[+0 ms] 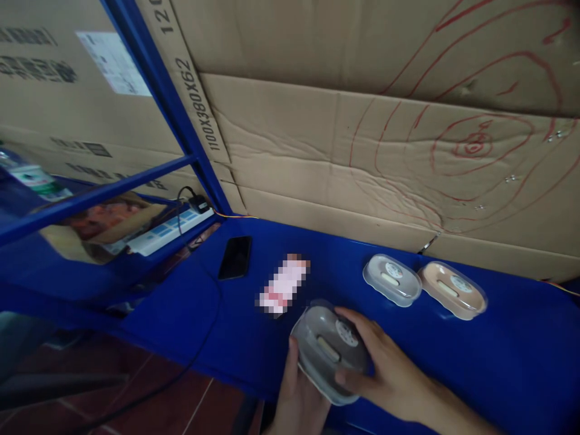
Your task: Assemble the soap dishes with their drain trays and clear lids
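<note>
A dark grey oval container [324,335] with a clear cover and a round label is held over the front of the blue table, tilted. My left hand [299,393] supports it from below, with the thumb on its left edge. My right hand [385,368] grips its right side, fingers at the far edge and thumb on top near the front. Behind and to the right, a light grey container [403,290] and a peach one [446,296] rest side by side on the table, both under clear covers.
On the blue table [512,362] lie a black phone [235,257] and a pixelated pink item [285,284]. Cardboard [290,133] stands behind. A power strip [170,231], an open box [104,223] and a bottle [36,179] are left; a dark cable [208,332] hangs down.
</note>
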Available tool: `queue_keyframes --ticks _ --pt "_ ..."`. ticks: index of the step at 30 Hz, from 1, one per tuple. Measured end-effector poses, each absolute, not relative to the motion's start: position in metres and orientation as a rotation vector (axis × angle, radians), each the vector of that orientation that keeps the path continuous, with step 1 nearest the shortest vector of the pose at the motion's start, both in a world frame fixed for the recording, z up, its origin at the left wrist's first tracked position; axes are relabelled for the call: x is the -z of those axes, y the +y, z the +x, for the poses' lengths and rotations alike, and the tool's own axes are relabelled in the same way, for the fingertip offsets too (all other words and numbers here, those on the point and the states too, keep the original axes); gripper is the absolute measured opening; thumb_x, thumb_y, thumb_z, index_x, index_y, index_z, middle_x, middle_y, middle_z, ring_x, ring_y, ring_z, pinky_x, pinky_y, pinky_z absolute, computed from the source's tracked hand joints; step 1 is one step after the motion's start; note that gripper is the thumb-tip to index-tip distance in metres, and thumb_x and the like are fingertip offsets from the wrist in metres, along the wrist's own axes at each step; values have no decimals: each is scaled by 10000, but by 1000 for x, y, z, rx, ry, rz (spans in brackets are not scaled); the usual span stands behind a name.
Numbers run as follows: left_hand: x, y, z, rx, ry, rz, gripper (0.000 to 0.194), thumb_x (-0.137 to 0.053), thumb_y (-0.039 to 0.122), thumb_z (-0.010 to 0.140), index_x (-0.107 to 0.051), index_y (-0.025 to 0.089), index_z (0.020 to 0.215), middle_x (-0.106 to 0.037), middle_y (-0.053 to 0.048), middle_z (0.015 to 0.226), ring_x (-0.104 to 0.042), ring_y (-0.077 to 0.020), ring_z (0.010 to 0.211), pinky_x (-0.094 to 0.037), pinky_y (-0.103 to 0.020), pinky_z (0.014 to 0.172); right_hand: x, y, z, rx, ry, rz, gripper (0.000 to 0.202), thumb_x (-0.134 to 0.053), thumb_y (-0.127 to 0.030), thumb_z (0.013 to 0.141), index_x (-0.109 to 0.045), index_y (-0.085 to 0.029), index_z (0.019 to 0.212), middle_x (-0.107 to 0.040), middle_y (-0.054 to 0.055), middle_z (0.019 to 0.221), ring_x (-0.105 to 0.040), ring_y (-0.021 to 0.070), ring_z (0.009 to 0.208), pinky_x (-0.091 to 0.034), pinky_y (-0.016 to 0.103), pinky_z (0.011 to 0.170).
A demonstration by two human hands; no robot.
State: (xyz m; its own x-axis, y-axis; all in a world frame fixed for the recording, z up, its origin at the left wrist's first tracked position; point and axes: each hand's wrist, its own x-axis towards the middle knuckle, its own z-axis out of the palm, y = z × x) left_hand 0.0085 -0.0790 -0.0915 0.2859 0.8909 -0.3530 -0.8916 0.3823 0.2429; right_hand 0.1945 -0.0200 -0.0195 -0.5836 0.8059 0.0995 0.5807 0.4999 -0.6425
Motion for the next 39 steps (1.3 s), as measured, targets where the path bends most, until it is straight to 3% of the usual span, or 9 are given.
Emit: queue_keyframes --ticks 5,11,15,18,20,24,28,33,39 --pt "91 -85 2 -1167 478 45 602 -457 693 956 -688 298 1348 -693 -64 1411 -495 -327 1446 -290 -522 1241 50 34 207 -540 -2256 -1267 722 -604 -520 967 -332 -223 1566 -480 171 1559 -489 314 1432 -435 531 1157" --pt "88 -84 -5 -1163 379 118 676 -435 733 943 -663 269 1379 -646 -90 1468 -448 -341 1477 -228 -536 1261 70 103 229 -392 -2327 -1330 741 -650 -558 928 -430 -205 1542 -427 195 1596 -372 404 1491 -307 631 1198" --pt "90 -86 -5 -1138 332 161 751 -416 801 901 -618 299 1422 -624 -81 1495 -388 -340 1515 -167 -545 1279 57 90 224 -371 -2356 -1326 794 -606 -586 959 -333 -226 1611 -279 167 1686 -225 391 1561 -225 626 1238" --pt "89 -89 1 -1239 356 153 650 -438 766 913 -557 421 1451 -564 0 1557 -346 -306 1540 -143 -528 1288 39 38 206 -600 -2439 -1211 804 -560 -598 986 -209 -314 1652 -229 100 1715 -210 336 1577 -223 590 1256" --pt "89 -90 6 -1297 386 142 639 -457 748 914 -493 465 1485 -536 24 1581 -332 -291 1548 -151 -516 1289 28 -2 193 -939 -2535 -1105 967 -686 -638 890 -164 -363 1656 -185 78 1728 -224 364 1570 -287 584 1237" --pt "91 -93 12 -1296 433 167 796 -455 811 853 -521 351 1499 -529 -52 1586 -311 -331 1553 -186 -525 1282 17 -44 180 -1211 -2467 -1159 1019 -795 -602 803 -269 -347 1637 -84 89 1743 -133 424 1578 -285 615 1225" --pt "94 -96 12 -1279 468 225 852 -436 835 842 -597 258 1447 -583 -116 1533 -336 -357 1539 -199 -543 1282 24 -40 185 -1353 -2302 -1034 872 -719 -611 879 -343 -325 1612 -162 95 1731 -139 376 1587 -228 602 1245" --pt "88 -93 6 -1366 712 270 875 -617 731 848 -398 286 1569 -599 -125 1512 -447 -350 1476 -312 -514 1246 42 -24 195 -1346 -1972 -1051 572 -517 -570 1020 -511 -283 1515 -431 116 1617 -376 317 1512 -316 534 1229" --pt "71 -80 -22 -1258 1097 654 890 -810 490 806 -353 244 1529 -653 -157 1418 -633 -339 1291 -463 -497 1141 57 11 211 -603 -2297 -1253 625 -641 -491 950 -479 -296 1521 -374 125 1642 -373 355 1504 -378 577 1181"
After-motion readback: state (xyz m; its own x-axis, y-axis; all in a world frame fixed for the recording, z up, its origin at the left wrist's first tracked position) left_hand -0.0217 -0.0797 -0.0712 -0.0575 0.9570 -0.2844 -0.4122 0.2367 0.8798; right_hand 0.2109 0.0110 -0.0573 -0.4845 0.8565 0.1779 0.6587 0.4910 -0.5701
